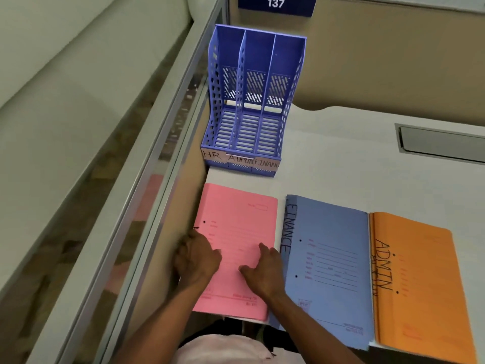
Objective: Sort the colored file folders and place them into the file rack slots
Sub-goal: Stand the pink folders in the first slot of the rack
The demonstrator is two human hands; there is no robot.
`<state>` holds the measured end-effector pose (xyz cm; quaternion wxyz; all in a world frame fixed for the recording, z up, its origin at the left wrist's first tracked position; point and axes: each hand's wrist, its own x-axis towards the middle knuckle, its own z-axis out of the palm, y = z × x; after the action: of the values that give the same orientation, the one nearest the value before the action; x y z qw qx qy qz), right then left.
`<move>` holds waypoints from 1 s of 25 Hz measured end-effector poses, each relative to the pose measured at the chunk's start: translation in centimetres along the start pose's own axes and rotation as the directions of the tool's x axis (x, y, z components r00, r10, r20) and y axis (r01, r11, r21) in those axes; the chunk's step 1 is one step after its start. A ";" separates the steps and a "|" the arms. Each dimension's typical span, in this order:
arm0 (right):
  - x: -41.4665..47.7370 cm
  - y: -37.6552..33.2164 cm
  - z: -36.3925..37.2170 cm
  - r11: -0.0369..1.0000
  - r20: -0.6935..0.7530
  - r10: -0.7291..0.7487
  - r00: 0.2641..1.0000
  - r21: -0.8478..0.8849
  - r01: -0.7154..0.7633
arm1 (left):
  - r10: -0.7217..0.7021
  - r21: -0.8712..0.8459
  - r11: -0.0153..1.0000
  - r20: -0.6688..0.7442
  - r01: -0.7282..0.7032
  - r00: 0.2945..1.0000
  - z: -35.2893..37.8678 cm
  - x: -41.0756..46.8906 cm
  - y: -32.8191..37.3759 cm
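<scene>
Logged purple plastic file rack (215, 82) empty; pink paper folder (236, 216), blue folder (330, 258), orange folder (422, 290) unfiled, desk's (341, 158) near edge. Left hand (196, 258) curled at pink edge, right hand (265, 271) splayed flat.

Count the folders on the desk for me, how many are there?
3. The pink folder lies on the left, the blue folder in the middle, the orange folder on the right. More may hide underneath them.

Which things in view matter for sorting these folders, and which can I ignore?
For the job: pink folder, blue FINANCE folder, orange ADMIN folder, purple file rack labelled HR, ADMIN, FINANCE.
Just there: number sign 137, grey desk hatch, glass partition.
</scene>
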<state>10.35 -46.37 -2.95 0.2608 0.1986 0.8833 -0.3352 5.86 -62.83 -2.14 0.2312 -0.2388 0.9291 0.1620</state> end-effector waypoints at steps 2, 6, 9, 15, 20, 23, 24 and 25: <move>0.2 0.0 0.0 1.000 0.002 0.007 1.000 0.012 -0.007 | 0.057 0.005 0.998 -0.057 -0.057 0.997 -1.1 -0.3 0.1; 0.9 0.2 -1.0 0.994 0.005 0.039 0.999 0.103 -0.039 | 0.111 -0.222 0.965 -0.129 -0.138 0.985 -2.9 -0.5 -0.5; 1.1 0.2 -1.6 0.987 0.010 0.042 0.999 0.155 -0.043 | 0.129 -0.411 0.894 -0.144 -0.178 0.981 -3.6 -1.1 -0.6; 0.4 1.1 -1.9 0.980 0.031 -0.012 0.999 0.199 0.006 | 0.134 -0.640 0.737 -0.178 -0.218 0.975 -5.5 -4.6 0.2; 0.1 1.5 -2.9 0.922 0.028 -0.030 0.999 0.387 0.017 | 0.269 -0.631 0.636 -0.358 -0.444 0.894 -6.0 -10.1 1.8; 0.4 1.3 -4.1 0.801 0.023 0.031 0.999 0.597 -0.039 | 0.305 -0.594 0.572 -0.486 -0.566 0.819 -6.5 -12.4 2.4; 0.8 1.2 -4.7 0.744 0.047 0.034 0.998 0.666 -0.057 | 0.308 -0.581 0.554 -0.523 -0.596 0.795 -6.8 -12.9 2.6; 1.1 1.0 -5.4 0.681 0.071 0.019 0.997 0.730 -0.065 | 0.309 -0.567 0.539 -0.555 -0.623 0.773 -7.1 -13.5 2.7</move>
<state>8.27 -41.68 -0.60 0.1929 0.2967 0.6634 -0.6593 12.49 -58.56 11.15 -0.1257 -0.0745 0.8408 0.5212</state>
